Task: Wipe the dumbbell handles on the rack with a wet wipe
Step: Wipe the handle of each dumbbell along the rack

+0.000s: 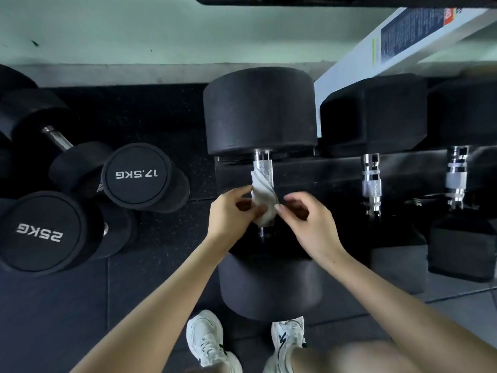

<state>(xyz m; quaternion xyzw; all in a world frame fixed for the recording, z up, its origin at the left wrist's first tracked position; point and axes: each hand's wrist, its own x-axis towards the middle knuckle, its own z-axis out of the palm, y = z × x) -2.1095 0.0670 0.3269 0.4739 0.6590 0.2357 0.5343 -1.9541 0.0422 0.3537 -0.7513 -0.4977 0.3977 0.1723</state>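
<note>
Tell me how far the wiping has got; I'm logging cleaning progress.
Nothing looks finished yet. In hand: the left hand and right hand hold the wet wipe wrapped round the big dumbbell's handle. Left: the next handle and the far-right handle, with no wipe on them.

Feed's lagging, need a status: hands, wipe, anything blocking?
Left hand pinches wet wipe, wrapped round dumbbell handle. Right hand thumb at wipe's other edge, grip unclear. Nothing blocking the handle.
</note>
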